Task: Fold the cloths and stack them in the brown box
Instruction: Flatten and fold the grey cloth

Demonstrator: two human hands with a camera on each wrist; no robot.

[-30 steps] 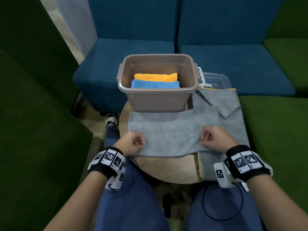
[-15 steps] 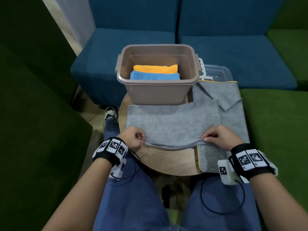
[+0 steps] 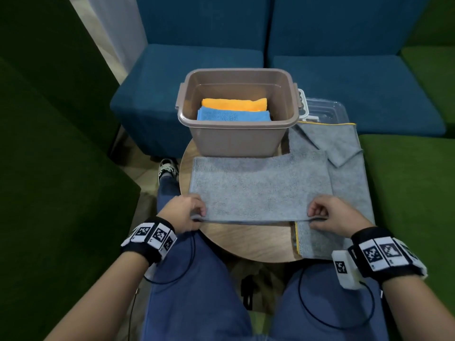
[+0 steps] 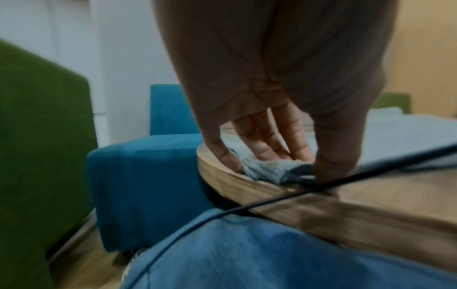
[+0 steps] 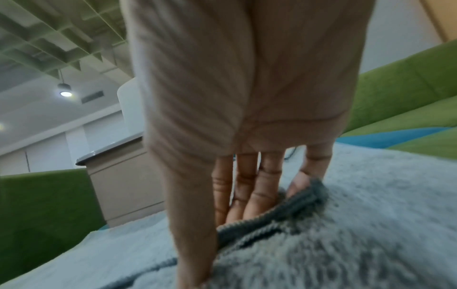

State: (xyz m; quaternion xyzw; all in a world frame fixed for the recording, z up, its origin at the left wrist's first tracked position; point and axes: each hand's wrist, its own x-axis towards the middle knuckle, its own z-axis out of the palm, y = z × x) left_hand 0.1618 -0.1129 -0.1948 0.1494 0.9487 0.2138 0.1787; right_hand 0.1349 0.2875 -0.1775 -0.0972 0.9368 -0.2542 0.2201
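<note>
A grey cloth (image 3: 258,188) lies folded on the round wooden table (image 3: 246,239), just in front of the brown box (image 3: 236,141). My left hand (image 3: 187,212) pinches its near left corner (image 4: 272,170). My right hand (image 3: 327,215) pinches the near right corner (image 5: 291,211), lifted a little off the cloths beneath. Inside the box a folded blue cloth (image 3: 234,115) lies beside a folded orange cloth (image 3: 234,104). More grey cloths (image 3: 344,173), one with a yellow edge, lie in a pile to the right, partly under the held cloth.
A clear plastic lid (image 3: 325,112) lies behind the pile, right of the box. Blue seats (image 3: 344,82) stand behind the table, green seats (image 3: 413,193) at both sides. My knees in blue trousers (image 3: 197,291) are under the near table edge.
Both hands have drawn the near edge of the grey cloth toward me and lifted it slightly. The cloth now lies flatter and straighter in front of the box.
</note>
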